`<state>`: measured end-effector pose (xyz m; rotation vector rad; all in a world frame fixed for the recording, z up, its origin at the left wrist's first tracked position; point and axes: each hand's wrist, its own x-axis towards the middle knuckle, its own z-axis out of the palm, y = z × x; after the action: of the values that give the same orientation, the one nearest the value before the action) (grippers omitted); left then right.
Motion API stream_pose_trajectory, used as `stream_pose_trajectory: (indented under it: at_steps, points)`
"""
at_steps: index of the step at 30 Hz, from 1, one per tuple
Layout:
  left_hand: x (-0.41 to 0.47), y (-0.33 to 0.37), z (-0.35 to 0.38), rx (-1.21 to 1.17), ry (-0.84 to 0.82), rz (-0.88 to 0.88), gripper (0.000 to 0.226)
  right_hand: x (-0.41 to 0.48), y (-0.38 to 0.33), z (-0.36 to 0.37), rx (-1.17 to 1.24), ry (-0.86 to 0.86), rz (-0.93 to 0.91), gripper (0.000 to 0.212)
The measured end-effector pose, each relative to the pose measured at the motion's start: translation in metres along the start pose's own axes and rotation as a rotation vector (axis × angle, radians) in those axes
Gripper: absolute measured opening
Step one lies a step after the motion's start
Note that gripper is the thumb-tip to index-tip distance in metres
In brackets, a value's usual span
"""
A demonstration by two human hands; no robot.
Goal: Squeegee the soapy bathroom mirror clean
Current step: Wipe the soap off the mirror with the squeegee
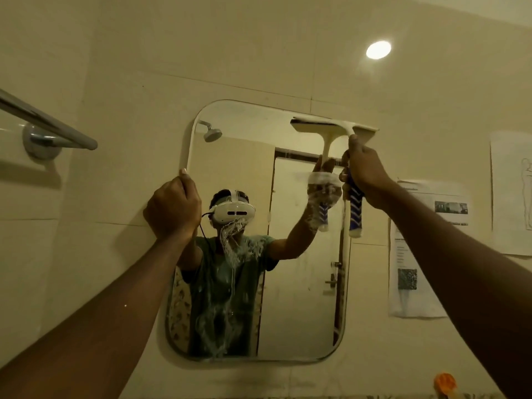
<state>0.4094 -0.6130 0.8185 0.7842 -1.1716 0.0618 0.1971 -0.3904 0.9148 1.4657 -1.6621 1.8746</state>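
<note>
Both arms reach up and forward, nearly straight. The left hand (172, 208) is curled closed, thumb up at 12 o'clock, fingers hooked on an edge. The right hand (363, 171), toward 2 o'clock, is fisted around a handle, index finger extended upward.

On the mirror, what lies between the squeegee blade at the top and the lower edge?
In the head view: mostly clear glass below the squeegee, with a foam patch on the mirror.

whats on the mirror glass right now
Soap suds run down the middle of the mirror. The squeegee blade sits at its top right, held by the right hand. The left hand covers the left edge.
</note>
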Motion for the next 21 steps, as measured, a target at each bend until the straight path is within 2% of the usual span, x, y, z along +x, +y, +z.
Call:
stream_pose_trajectory:
  at_steps: [6, 12, 15, 21]
  points:
    - [-0.001, 0.0, 0.001, 0.027, 0.007, 0.003, 0.053, -0.022, 0.03, 0.019, -0.171, 0.169, -0.056, 0.049]
    - [-0.001, 0.0, 0.0, 0.035, 0.002, 0.002, 0.053, -0.109, 0.097, 0.028, -0.126, 0.13, 0.036, 0.055]
    - [-0.001, 0.0, 0.0, 0.033, -0.016, 0.009, 0.054, -0.104, 0.086, 0.015, -0.246, 0.102, 0.024, 0.06]
    - [-0.001, -0.001, 0.002, 0.036, 0.009, 0.025, 0.056, -0.014, 0.017, -0.008, -0.327, 0.25, -0.168, 0.052]
